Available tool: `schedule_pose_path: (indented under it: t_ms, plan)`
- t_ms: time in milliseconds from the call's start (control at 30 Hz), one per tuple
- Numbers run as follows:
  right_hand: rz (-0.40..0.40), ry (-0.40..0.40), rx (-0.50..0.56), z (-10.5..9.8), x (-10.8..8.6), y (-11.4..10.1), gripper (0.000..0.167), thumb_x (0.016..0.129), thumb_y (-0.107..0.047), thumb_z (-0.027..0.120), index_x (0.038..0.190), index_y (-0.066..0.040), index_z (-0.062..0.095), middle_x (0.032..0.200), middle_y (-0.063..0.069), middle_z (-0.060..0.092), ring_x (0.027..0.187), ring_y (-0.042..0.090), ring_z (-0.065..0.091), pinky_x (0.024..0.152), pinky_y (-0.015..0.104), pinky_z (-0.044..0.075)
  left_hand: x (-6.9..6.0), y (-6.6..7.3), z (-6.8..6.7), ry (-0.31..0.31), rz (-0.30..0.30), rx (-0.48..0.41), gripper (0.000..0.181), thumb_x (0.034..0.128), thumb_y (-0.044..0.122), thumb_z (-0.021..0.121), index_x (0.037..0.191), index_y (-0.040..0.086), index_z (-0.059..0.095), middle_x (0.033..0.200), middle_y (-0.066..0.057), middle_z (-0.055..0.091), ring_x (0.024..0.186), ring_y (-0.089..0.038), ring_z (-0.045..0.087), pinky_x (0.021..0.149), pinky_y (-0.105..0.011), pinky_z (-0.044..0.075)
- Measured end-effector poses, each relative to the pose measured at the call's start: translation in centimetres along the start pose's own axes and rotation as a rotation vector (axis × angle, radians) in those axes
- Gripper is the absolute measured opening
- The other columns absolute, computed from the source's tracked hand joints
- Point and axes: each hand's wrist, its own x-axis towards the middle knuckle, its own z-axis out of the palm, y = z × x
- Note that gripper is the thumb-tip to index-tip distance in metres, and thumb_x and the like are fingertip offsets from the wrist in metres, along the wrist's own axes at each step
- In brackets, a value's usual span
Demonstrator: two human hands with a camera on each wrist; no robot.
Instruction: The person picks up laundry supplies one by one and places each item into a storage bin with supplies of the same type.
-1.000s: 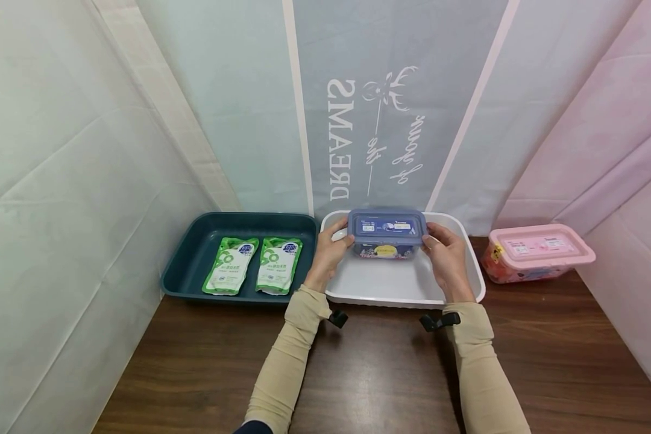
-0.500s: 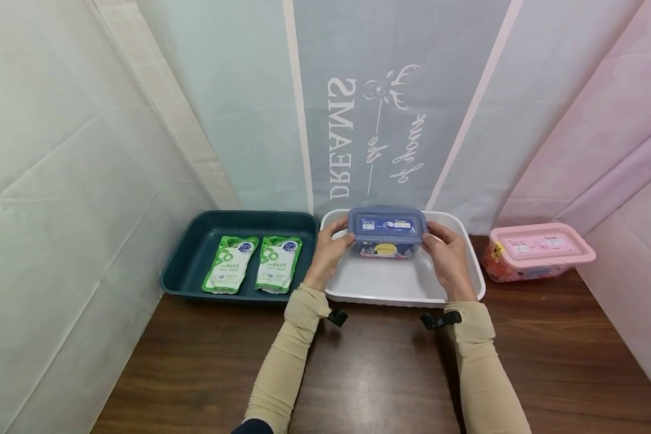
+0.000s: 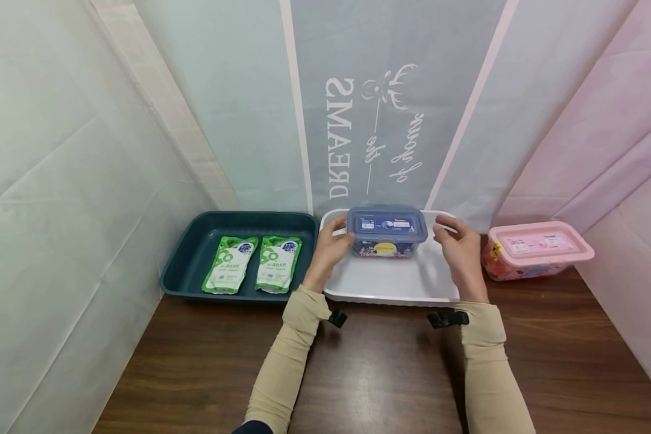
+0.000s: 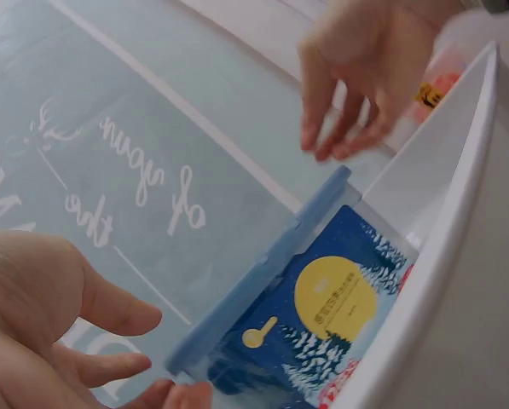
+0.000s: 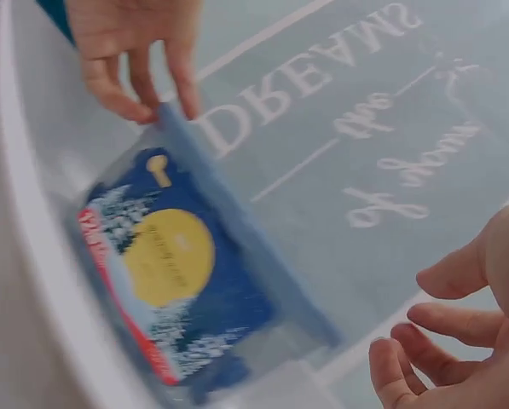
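A blue-lidded box (image 3: 387,224) stands at the back of the white tray (image 3: 390,283); its printed front shows a yellow circle in both wrist views. At the lid's left end is the left hand (image 3: 327,250), fingers relaxed and slightly apart; in the right wrist view the left hand's (image 5: 139,51) fingertips are at the lid's corner. The right hand (image 3: 463,253) hangs over the tray's right side, apart from the box, with loosely bent fingers and nothing held. The left wrist view shows a gap between the right hand (image 4: 373,68) and the lid.
To the left, a dark teal tray (image 3: 192,271) holds two green and white pouches (image 3: 230,265). A pink-lidded box (image 3: 539,247) stands on the wooden table (image 3: 380,374) right of the white tray. Fabric curtains (image 3: 255,108) rise behind and at both sides.
The right hand has let go of the blue-lidded box and moved a little to the right. The box and the left hand have stayed nearly in place.
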Motion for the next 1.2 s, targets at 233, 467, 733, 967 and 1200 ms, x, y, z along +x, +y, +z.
schedule_pose_path:
  t_ms: [233, 467, 733, 967, 1200]
  plan:
    - [-0.125, 0.117, 0.144, -2.8, -0.5, -1.5, 0.027, 0.101, -0.006, 0.07, 0.125, 0.005, 0.073, 0.109, -0.005, 0.071, 0.091, 0.006, 0.067, 0.08, 0.011, 0.055, -0.9, 0.4, -0.1, -0.027, 0.062, 0.125, 0.056, 0.1074, 0.011, 0.061, 0.16, 0.005, 0.045, 0.16, -0.022, 0.046, 0.14, -0.043, 0.053, 0.111, -0.054, 0.052]
    - [-0.24, 0.245, -0.194, -7.7, -0.2, -0.4, 0.03, 0.1, -0.013, 0.07, 0.128, -0.006, 0.077, 0.111, 0.0, 0.076, 0.094, 0.003, 0.068, 0.077, 0.01, 0.052, -1.9, 0.6, 0.2, -0.062, 0.103, 0.228, 0.055, 0.1058, 0.016, 0.064, 0.157, 0.005, 0.047, 0.155, -0.023, 0.046, 0.135, -0.041, 0.053, 0.107, -0.055, 0.052]
    - [-0.455, 0.107, -0.709, -15.1, 2.8, 2.4, 0.045, 0.099, -0.019, 0.063, 0.135, 0.008, 0.066, 0.143, 0.037, 0.058, 0.135, 0.057, 0.051, 0.116, 0.064, 0.038, -3.3, 2.0, 0.3, -0.149, 0.16, 0.33, 0.053, 0.1066, 0.021, 0.063, 0.154, 0.001, 0.049, 0.148, -0.026, 0.045, 0.128, -0.041, 0.053, 0.101, -0.052, 0.051]
    - [-0.396, -0.021, -0.952, -18.7, 3.2, 5.5, 0.058, 0.106, -0.039, 0.051, 0.141, 0.005, 0.062, 0.153, 0.04, 0.047, 0.14, 0.063, 0.039, 0.108, 0.079, 0.029, -4.9, 3.0, 1.8, -0.316, 0.196, 0.335, 0.047, 0.107, 0.019, 0.064, 0.15, 0.002, 0.055, 0.15, -0.021, 0.053, 0.126, -0.037, 0.057, 0.102, -0.047, 0.052]
    - [-0.382, 0.05, -1.005, -18.2, 2.0, 6.1, 0.056, 0.104, -0.037, 0.045, 0.14, 0.001, 0.067, 0.151, 0.038, 0.05, 0.136, 0.063, 0.044, 0.101, 0.078, 0.032, -6.5, 3.3, 3.7, -0.415, 0.268, 0.352, 0.041, 0.1056, 0.02, 0.067, 0.142, 0.003, 0.062, 0.144, -0.019, 0.058, 0.122, -0.037, 0.061, 0.096, -0.033, 0.054]
